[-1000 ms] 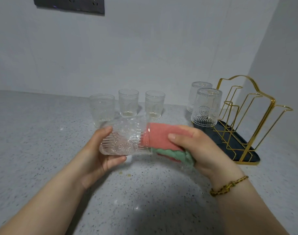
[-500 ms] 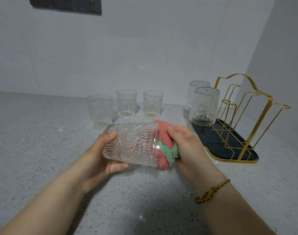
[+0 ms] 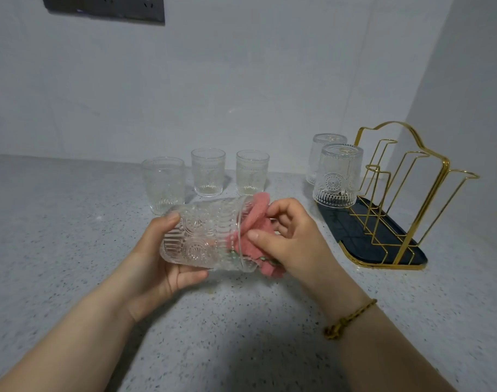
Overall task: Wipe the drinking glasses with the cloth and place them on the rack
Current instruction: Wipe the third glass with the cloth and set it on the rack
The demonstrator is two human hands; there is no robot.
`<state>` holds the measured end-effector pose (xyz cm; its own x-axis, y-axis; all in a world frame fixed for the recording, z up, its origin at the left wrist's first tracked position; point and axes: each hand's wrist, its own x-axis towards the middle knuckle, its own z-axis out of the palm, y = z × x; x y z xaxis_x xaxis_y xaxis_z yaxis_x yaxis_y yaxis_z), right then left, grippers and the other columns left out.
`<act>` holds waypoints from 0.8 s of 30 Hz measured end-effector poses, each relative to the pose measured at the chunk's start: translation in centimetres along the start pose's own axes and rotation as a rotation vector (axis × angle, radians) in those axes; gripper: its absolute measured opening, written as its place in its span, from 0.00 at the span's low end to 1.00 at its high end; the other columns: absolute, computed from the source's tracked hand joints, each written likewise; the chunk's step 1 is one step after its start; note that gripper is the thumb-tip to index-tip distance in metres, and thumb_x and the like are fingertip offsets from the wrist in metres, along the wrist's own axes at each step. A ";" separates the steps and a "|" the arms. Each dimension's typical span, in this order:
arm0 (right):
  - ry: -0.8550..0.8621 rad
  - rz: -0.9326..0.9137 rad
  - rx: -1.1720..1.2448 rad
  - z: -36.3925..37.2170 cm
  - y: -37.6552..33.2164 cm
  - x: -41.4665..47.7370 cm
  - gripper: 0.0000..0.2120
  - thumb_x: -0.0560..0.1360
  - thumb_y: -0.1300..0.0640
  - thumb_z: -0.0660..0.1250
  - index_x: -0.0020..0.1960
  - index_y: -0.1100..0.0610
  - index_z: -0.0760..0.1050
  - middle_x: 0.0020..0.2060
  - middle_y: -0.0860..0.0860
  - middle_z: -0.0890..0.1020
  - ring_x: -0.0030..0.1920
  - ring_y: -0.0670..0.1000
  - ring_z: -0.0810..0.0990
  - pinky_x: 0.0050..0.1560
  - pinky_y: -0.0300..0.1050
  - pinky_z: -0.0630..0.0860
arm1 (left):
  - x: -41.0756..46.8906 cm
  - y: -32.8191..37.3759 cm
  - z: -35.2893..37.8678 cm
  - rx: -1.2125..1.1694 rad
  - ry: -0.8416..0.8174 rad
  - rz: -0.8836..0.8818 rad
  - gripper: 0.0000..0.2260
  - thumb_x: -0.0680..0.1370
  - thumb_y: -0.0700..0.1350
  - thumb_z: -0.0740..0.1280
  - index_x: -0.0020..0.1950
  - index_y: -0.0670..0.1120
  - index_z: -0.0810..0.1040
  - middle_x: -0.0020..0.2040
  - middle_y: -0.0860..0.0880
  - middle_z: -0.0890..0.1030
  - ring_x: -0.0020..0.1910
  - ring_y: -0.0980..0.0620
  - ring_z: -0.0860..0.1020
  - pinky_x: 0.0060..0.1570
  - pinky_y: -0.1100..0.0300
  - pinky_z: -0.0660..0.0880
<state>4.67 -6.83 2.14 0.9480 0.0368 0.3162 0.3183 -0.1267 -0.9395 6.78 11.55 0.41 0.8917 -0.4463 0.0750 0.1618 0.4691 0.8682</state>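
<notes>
On a speckled grey stone bench [image 3: 72, 227] set against plain white walls, a person's left hand [image 3: 159, 261] grips an embossed clear drinking glass [image 3: 204, 239] held on its side above the surface, fingers wrapped round the ribbed base end, mouth toward the right. The right hand [image 3: 295, 244] pinches a nubbly pink cloth [image 3: 253, 222] with a green edge, part of it inside the glass's mouth; how deep it reaches is blurred by the patterned wall. A braided gold-coloured bracelet [image 3: 349, 321] circles the right wrist. On the far side stand three matching tumblers, upright: the left glass [image 3: 163, 188], middle glass [image 3: 208, 172] and right glass [image 3: 252, 172]. To the right, a gold wire rack [image 3: 443, 168] rises from a dark tray [image 3: 383, 239]. At its far-left end sit a nearer upturned glass [image 3: 337, 176] and a farther upturned glass [image 3: 322, 151], the latter half hidden. A dark wall panel [image 3: 106, 7] is cut off at the top.
</notes>
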 end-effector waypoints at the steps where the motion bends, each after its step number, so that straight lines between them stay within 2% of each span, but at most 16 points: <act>1: 0.022 -0.043 -0.074 0.2 0.2 -0.1 0.16 0.67 0.65 0.71 0.42 0.51 0.66 0.44 0.50 0.77 0.43 0.47 0.77 0.42 0.32 0.75 | 0.0 -0.1 0.0 -0.003 -0.013 -0.009 0.29 0.39 0.56 0.81 0.39 0.53 0.84 0.37 0.46 0.84 0.28 0.49 0.82 0.22 0.58 0.78; 4: 0.083 -0.076 -0.045 0.7 0.5 -0.1 0.16 0.68 0.64 0.71 0.46 0.49 0.67 0.45 0.49 0.79 0.42 0.42 0.79 0.40 0.29 0.74 | 0.0 -0.3 0.0 -0.009 -0.046 -0.020 0.31 0.40 0.55 0.81 0.42 0.51 0.84 0.40 0.44 0.84 0.30 0.47 0.82 0.22 0.58 0.78; 6: 0.143 -0.082 -0.038 1.0 0.7 -0.1 0.11 0.70 0.63 0.69 0.45 0.49 0.71 0.41 0.46 0.80 0.37 0.38 0.79 0.37 0.28 0.74 | -0.1 -0.5 0.2 0.017 -0.066 -0.015 0.30 0.41 0.54 0.81 0.41 0.50 0.85 0.41 0.44 0.84 0.33 0.47 0.83 0.24 0.58 0.79; 8: 0.203 -0.108 -0.098 1.2 0.9 -0.2 0.07 0.71 0.61 0.67 0.42 0.50 0.73 0.35 0.46 0.80 0.33 0.38 0.77 0.35 0.29 0.73 | 0.0 -0.6 0.4 0.030 -0.065 -0.025 0.29 0.40 0.54 0.81 0.39 0.50 0.85 0.41 0.44 0.85 0.35 0.46 0.83 0.27 0.57 0.80; 10: 0.219 -0.133 -0.149 1.3 0.9 -0.3 0.09 0.72 0.62 0.66 0.39 0.48 0.73 0.31 0.44 0.77 0.30 0.37 0.75 0.32 0.27 0.70 | -0.1 -0.6 0.7 0.036 -0.054 -0.070 0.27 0.46 0.58 0.80 0.41 0.49 0.85 0.41 0.43 0.85 0.35 0.46 0.83 0.29 0.55 0.80; 11: 0.215 -0.142 -0.171 1.4 0.8 -0.4 0.11 0.72 0.62 0.66 0.38 0.47 0.72 0.30 0.43 0.76 0.30 0.36 0.74 0.31 0.26 0.69 | -0.2 -0.7 0.8 0.052 -0.038 -0.096 0.24 0.54 0.62 0.76 0.43 0.48 0.84 0.41 0.43 0.85 0.34 0.45 0.83 0.29 0.54 0.80; 12: 0.209 -0.151 -0.196 1.5 0.8 -0.5 0.12 0.72 0.63 0.66 0.37 0.47 0.71 0.29 0.43 0.75 0.29 0.35 0.74 0.30 0.25 0.68 | -0.3 -0.7 1.0 0.093 -0.020 -0.130 0.24 0.62 0.64 0.67 0.45 0.47 0.83 0.40 0.41 0.84 0.33 0.45 0.83 0.28 0.54 0.80; 13: 0.206 -0.156 -0.219 1.5 0.8 -0.5 0.12 0.72 0.63 0.66 0.37 0.47 0.71 0.29 0.43 0.75 0.29 0.35 0.74 0.30 0.24 0.68 | -0.3 -0.7 1.0 0.146 -0.007 -0.162 0.25 0.65 0.64 0.59 0.45 0.46 0.81 0.37 0.40 0.84 0.30 0.45 0.82 0.26 0.55 0.79; 15: 0.184 -0.137 -0.244 1.5 0.8 -0.5 0.11 0.72 0.62 0.65 0.37 0.47 0.70 0.29 0.43 0.75 0.29 0.35 0.74 0.30 0.24 0.67 | -0.4 -0.8 1.0 0.221 0.027 -0.192 0.27 0.64 0.63 0.54 0.45 0.43 0.77 0.28 0.40 0.79 0.22 0.48 0.77 0.21 0.61 0.76; 17: 0.146 -0.054 -0.249 1.5 0.9 -0.4 0.09 0.74 0.59 0.64 0.37 0.48 0.69 0.28 0.44 0.74 0.26 0.37 0.72 0.28 0.25 0.67 | -0.5 -0.8 1.1 0.261 0.073 -0.156 0.25 0.66 0.62 0.56 0.46 0.43 0.76 0.25 0.44 0.77 0.20 0.51 0.73 0.19 0.63 0.74; 19: 0.108 0.063 -0.226 1.3 1.1 -0.1 0.05 0.75 0.55 0.62 0.40 0.52 0.71 0.30 0.47 0.75 0.28 0.38 0.73 0.30 0.27 0.68 | -0.2 -0.8 1.2 0.254 0.111 -0.096 0.21 0.68 0.61 0.64 0.48 0.45 0.77 0.29 0.44 0.80 0.22 0.50 0.76 0.21 0.61 0.76; 21: 0.067 0.186 -0.172 1.2 1.5 0.2 0.09 0.76 0.52 0.60 0.47 0.57 0.74 0.40 0.54 0.81 0.39 0.48 0.79 0.42 0.37 0.75 | -0.1 -0.7 1.1 0.237 0.121 -0.040 0.19 0.64 0.60 0.70 0.46 0.48 0.79 0.35 0.46 0.83 0.27 0.50 0.80 0.23 0.59 0.77; 22: 0.057 0.232 -0.156 1.4 1.7 0.3 0.10 0.76 0.51 0.60 0.48 0.58 0.74 0.44 0.57 0.81 0.43 0.53 0.80 0.47 0.44 0.77 | -0.1 -0.7 1.0 0.235 0.130 -0.032 0.19 0.62 0.59 0.70 0.47 0.48 0.79 0.36 0.47 0.83 0.28 0.50 0.81 0.24 0.59 0.78; 23: 0.059 0.248 -0.155 1.4 1.7 0.2 0.10 0.76 0.52 0.61 0.49 0.57 0.74 0.44 0.56 0.82 0.43 0.53 0.81 0.47 0.44 0.77 | 0.0 -0.8 1.0 0.234 0.136 -0.041 0.20 0.62 0.59 0.68 0.48 0.48 0.79 0.37 0.47 0.83 0.29 0.50 0.81 0.24 0.58 0.78; 24: 0.073 0.223 -0.158 1.4 1.7 0.2 0.08 0.76 0.52 0.61 0.47 0.56 0.74 0.42 0.54 0.81 0.40 0.50 0.80 0.43 0.39 0.76 | 0.0 -0.8 0.9 0.235 0.134 -0.064 0.22 0.62 0.61 0.67 0.49 0.48 0.78 0.37 0.46 0.83 0.29 0.49 0.81 0.25 0.57 0.78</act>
<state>5.37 -5.62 0.39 0.9898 -0.0798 0.1182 0.0920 -0.2766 -0.9566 6.30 10.49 0.13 0.9334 -0.3570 -0.0356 0.1311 0.2469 0.9601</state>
